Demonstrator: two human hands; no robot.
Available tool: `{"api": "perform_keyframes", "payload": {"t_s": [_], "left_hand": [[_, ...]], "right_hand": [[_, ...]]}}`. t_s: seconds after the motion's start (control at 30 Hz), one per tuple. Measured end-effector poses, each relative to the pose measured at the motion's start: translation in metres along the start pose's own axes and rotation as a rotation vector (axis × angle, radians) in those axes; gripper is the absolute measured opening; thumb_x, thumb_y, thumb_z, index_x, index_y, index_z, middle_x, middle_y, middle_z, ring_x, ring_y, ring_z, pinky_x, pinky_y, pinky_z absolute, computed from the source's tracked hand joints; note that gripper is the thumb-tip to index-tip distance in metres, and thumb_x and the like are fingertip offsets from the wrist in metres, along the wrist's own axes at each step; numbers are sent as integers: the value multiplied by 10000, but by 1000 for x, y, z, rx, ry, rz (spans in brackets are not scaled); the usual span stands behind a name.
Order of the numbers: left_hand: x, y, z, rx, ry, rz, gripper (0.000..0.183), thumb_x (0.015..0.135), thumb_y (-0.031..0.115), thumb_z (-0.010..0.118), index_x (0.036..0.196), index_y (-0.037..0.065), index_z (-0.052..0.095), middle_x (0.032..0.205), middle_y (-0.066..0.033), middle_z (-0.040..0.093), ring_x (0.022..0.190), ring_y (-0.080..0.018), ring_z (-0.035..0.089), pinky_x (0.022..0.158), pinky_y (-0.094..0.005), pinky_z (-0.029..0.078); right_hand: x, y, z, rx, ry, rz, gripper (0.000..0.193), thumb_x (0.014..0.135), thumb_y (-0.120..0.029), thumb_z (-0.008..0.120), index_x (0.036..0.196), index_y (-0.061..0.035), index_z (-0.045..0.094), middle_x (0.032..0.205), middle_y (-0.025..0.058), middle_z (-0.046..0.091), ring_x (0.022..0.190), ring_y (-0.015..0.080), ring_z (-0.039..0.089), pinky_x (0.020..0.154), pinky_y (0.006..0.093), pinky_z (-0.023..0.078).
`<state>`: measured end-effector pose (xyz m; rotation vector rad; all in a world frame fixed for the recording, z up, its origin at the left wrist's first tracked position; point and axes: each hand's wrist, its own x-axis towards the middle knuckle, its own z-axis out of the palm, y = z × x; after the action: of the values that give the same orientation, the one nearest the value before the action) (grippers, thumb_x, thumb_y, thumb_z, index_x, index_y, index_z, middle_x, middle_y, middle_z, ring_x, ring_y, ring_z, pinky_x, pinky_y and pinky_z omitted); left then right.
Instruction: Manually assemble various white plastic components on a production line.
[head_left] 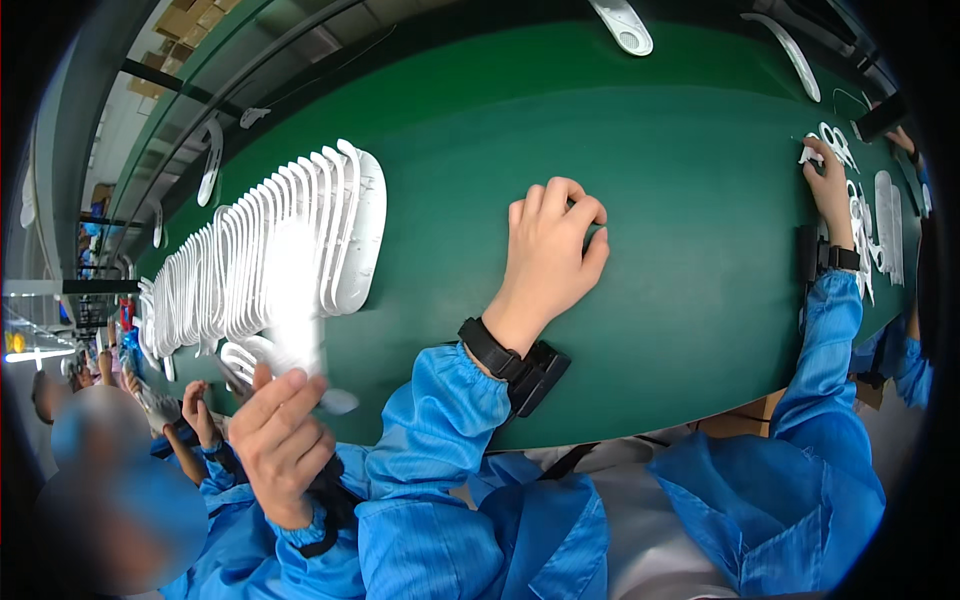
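My left hand [550,245] hovers over or rests on the middle of the green work surface [660,250]; which of the two I cannot tell. Its fingers are loosely curled, the thumb stands apart from them, and nothing shows in it. At the far right, the fingers of my right hand [828,185] are closed on a small white plastic piece [808,154]. White looped plastic parts [836,146] lie just beyond that hand, and more looped parts [860,225] lie to its right. Both my wrists wear black bands.
A long row of upright white curved plastic shells [365,230] fills the left side. In front of it, a co-worker's hand [280,435] holds a motion-blurred white part [295,290]. Long white pieces [888,225] lie at the right edge; a white shell [628,28] lies at the back.
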<state>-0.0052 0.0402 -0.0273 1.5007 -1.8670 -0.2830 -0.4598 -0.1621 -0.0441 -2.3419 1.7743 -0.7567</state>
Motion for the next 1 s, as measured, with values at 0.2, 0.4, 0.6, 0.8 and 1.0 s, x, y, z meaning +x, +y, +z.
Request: {"api": "perform_keyframes", "payload": {"t_s": [0.2, 0.4, 0.6, 0.8, 1.0], "left_hand": [[-6, 15, -2, 44, -58, 141, 125, 753, 107, 692, 858, 88, 627, 955, -55, 558, 908, -251, 523, 800, -405, 396], [2, 55, -65, 263, 215, 31, 199, 760, 157, 683, 917, 47, 628, 1082, -137, 584, 1024, -343, 529, 878, -452, 414], [-35, -13, -122, 628, 232, -527, 351, 851, 335, 677, 946, -2, 656, 887, -194, 649, 824, -406, 615, 758, -457, 479], [-22, 11, -71, 571, -86, -514, 267, 775, 238, 741, 824, 59, 550, 956, -164, 644, 723, -394, 617, 651, -477, 463], [-2, 27, -71, 323, -325, -132, 663, 657, 82, 779, 1248, 127, 480, 1051, -115, 651, 967, -329, 617, 930, -487, 407]], "right_hand": [[2, -61, -6, -50, 101, -11, 368, 836, -172, 628, 1164, -5, 616, 923, 127, 647, 930, 249, 607, 903, 339, 443], [-7, -79, 3, 326, 76, -29, 318, 974, -272, 529, 1028, 13, 658, 858, 67, 633, 806, 140, 564, 744, 267, 441], [3, -98, 5, 264, -207, 129, 356, 979, -313, 521, 942, 18, 643, 786, 42, 599, 768, 125, 541, 721, 251, 436], [-18, -103, 0, 530, -172, 36, 219, 879, -159, 536, 1068, -51, 554, 836, 4, 508, 794, 91, 468, 727, 242, 398], [-13, -119, 28, 543, -139, -64, 148, 876, -121, 555, 991, -29, 569, 840, 23, 564, 796, 111, 528, 731, 262, 436]]}}
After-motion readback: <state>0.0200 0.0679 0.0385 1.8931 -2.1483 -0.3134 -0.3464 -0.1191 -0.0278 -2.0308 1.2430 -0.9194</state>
